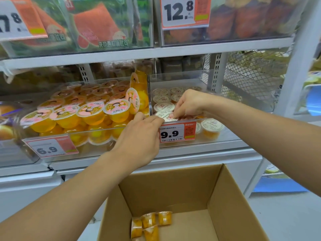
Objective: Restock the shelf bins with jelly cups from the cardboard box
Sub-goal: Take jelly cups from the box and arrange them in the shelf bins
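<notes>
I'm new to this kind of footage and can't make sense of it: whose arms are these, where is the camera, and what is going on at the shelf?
There is no machine here. A person wears a wide-angle camera on the head, so you look forward and down along their own two bare arms. There is only this one view.

Both hands reach into a clear shelf bin behind a 9.9 price tag. The left hand and right hand meet at a jelly cup with a pale round lid at the front of that bin; the fingertips touch it, but I cannot tell which hand actually grips it. More pale-lidded cups lie in rows behind.

The bin to the left is piled with yellow pink-lidded cups. Below stands an open cardboard box with a few orange jelly cups left inside.
</notes>
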